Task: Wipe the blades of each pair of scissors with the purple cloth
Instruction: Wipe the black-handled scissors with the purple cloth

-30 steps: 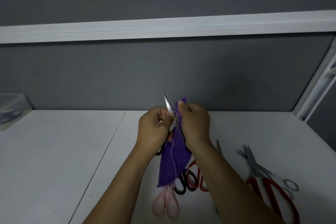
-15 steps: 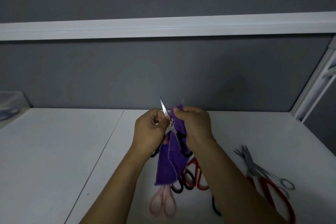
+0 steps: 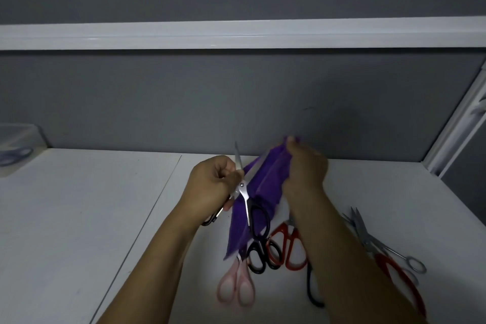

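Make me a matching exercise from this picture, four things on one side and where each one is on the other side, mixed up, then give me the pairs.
Things
1 purple cloth
2 pink-handled scissors
3 all-metal scissors
4 blue-handled scissors

Places
A in the clear container at far left
B on the table, right of the right forearm
C pinched by the right hand, by the black-handled scissors gripped in the left hand
D on the table, between the forearms

Pairs: 1-C, 2-D, 3-B, 4-A
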